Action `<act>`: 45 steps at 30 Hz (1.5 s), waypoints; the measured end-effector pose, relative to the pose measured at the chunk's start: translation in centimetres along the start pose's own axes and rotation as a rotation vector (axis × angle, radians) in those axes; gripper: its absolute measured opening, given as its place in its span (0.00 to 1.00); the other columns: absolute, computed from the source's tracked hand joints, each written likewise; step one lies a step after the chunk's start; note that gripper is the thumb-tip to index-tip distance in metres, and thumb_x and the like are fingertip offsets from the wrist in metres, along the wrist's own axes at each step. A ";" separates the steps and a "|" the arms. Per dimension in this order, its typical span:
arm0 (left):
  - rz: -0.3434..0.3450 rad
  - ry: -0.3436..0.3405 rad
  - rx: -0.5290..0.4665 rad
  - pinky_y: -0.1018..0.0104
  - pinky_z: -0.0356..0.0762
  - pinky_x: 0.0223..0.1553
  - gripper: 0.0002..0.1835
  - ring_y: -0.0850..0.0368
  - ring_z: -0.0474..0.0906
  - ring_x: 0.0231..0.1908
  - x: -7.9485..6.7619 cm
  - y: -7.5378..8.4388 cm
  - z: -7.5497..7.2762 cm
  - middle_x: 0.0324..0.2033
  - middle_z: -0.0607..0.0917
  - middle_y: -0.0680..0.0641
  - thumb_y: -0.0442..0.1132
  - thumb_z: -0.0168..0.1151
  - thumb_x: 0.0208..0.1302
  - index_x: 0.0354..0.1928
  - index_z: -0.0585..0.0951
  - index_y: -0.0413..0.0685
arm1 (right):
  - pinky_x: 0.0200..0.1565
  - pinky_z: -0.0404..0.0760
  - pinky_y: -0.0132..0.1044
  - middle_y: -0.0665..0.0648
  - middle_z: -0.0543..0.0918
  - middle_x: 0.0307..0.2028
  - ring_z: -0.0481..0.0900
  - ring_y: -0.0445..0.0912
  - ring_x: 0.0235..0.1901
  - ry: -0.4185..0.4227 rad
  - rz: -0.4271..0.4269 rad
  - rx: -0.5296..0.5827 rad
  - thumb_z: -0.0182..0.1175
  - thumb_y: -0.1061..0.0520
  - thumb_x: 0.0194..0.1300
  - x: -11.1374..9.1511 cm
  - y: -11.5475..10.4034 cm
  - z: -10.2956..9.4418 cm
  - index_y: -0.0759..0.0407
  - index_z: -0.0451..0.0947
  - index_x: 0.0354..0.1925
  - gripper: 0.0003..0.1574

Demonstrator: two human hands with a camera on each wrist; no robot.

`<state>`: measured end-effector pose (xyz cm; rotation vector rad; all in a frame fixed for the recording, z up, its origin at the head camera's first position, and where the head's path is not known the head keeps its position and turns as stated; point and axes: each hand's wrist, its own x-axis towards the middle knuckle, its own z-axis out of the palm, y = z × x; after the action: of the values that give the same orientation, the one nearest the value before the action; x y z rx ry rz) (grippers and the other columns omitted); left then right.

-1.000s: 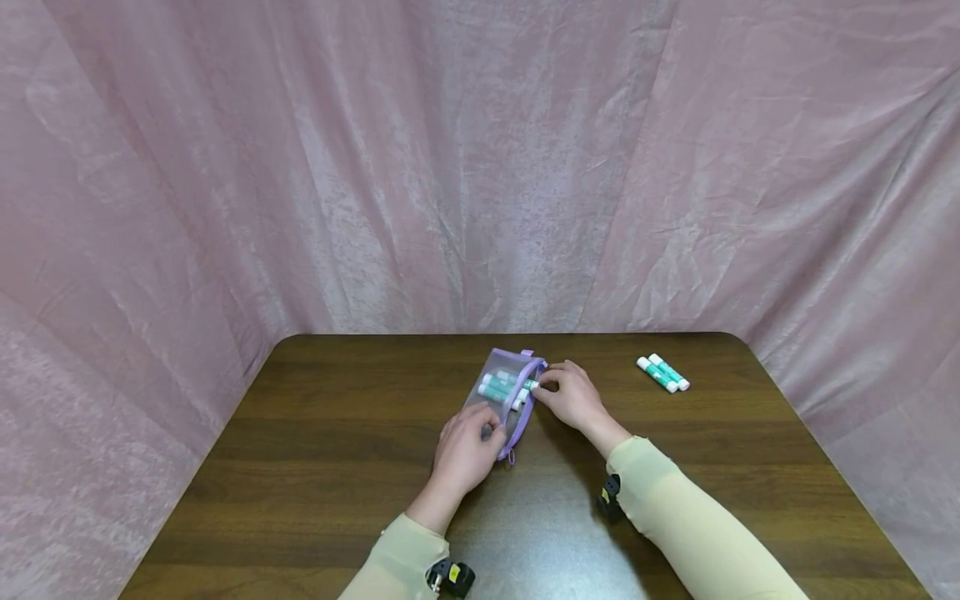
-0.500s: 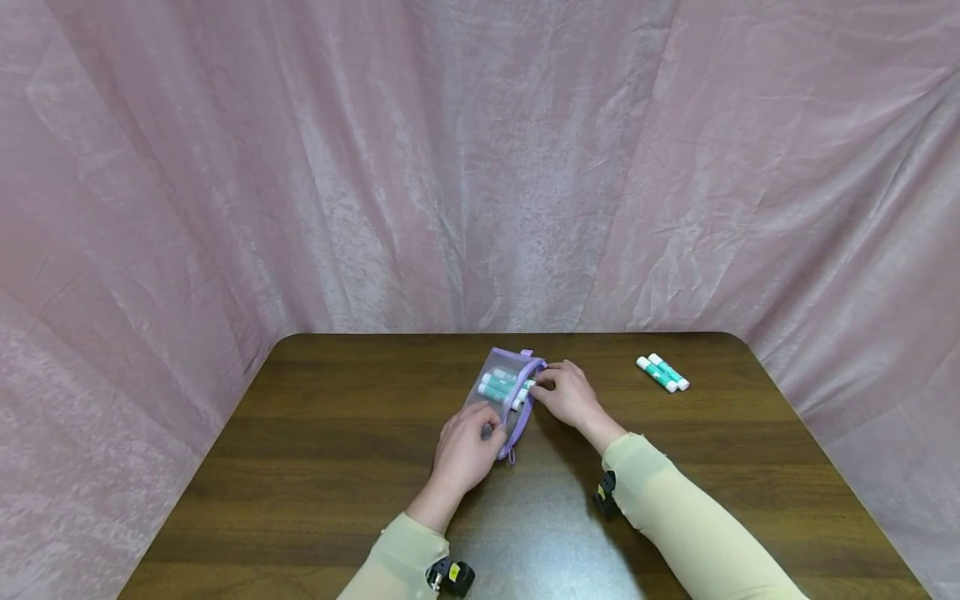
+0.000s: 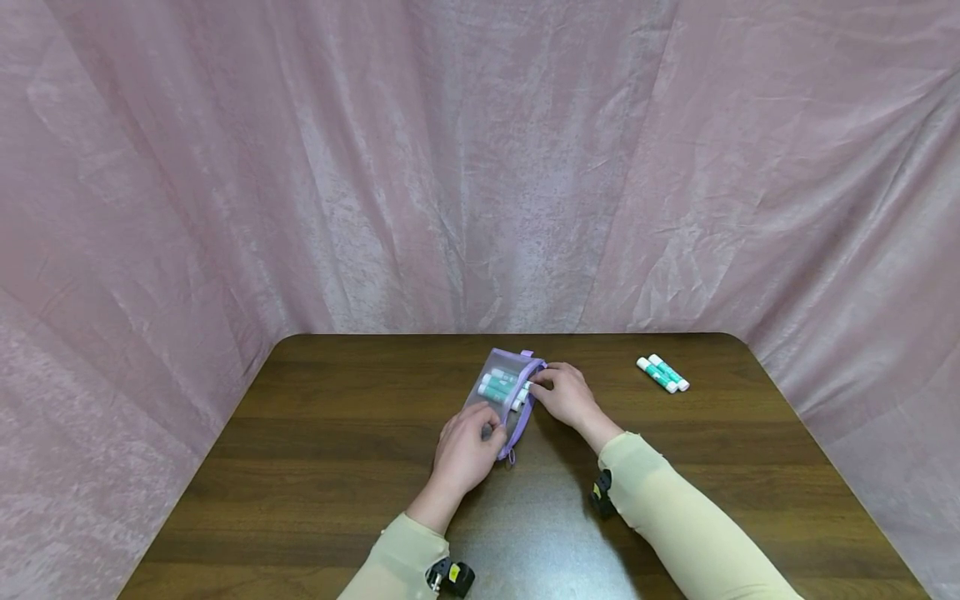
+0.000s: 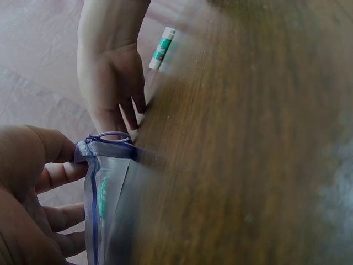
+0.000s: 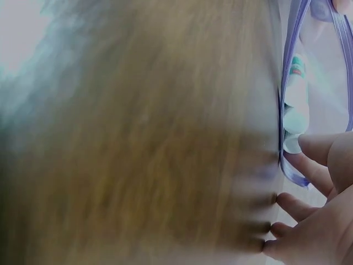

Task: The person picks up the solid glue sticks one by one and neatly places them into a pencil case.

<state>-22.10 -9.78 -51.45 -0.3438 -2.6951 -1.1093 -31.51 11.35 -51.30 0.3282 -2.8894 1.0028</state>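
A purple-trimmed mesh zip pouch (image 3: 491,362) lies on the table with its zipped side open toward the right. Several white and green glue sticks (image 3: 495,388) show through the mesh. My left hand (image 3: 467,450) pinches the pouch's near edge between thumb and fingers, close to the zip pull (image 4: 113,136). At the mouth, my right hand (image 3: 568,395) pinches the white end of one glue stick (image 5: 292,144) with thumb and index finger; most of that stick is inside the pouch. Its other fingers are spread, tips down at the tabletop.
Two more glue sticks (image 3: 657,375) lie side by side on the brown wooden table (image 3: 337,433), at the back right. A pink curtain (image 3: 465,167) hangs behind the table's far edge. Both wrists carry small black cameras (image 3: 452,577).
My right hand has shifted slightly left, and the glue stick in its fingers has slid further into the pouch. The left hand and the pouch have stayed in place.
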 end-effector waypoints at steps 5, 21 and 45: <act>0.000 0.000 -0.006 0.33 0.73 0.67 0.11 0.37 0.83 0.62 0.0 0.1 0.0 0.62 0.88 0.44 0.39 0.68 0.72 0.29 0.80 0.57 | 0.75 0.65 0.64 0.74 0.79 0.69 0.69 0.72 0.74 0.000 0.016 0.022 0.65 0.54 0.79 0.0 -0.2 0.1 0.62 0.91 0.54 0.16; -0.013 -0.005 -0.013 0.32 0.71 0.68 0.10 0.36 0.82 0.64 0.1 0.0 0.0 0.63 0.87 0.43 0.39 0.67 0.71 0.29 0.81 0.57 | 0.76 0.63 0.65 0.75 0.78 0.70 0.68 0.73 0.75 -0.009 0.016 0.043 0.64 0.55 0.79 0.3 -0.1 0.3 0.63 0.90 0.55 0.17; -0.022 -0.007 -0.021 0.30 0.70 0.69 0.09 0.33 0.80 0.66 0.1 -0.1 0.0 0.65 0.86 0.40 0.40 0.67 0.71 0.30 0.81 0.57 | 0.73 0.67 0.68 0.73 0.80 0.69 0.71 0.72 0.72 -0.011 -0.020 0.103 0.65 0.52 0.78 -1.0 0.1 -0.6 0.64 0.87 0.61 0.22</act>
<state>-22.25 -9.84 -51.45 -0.3231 -2.7011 -1.1447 -30.60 11.96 -51.02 0.3683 -2.8440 1.1530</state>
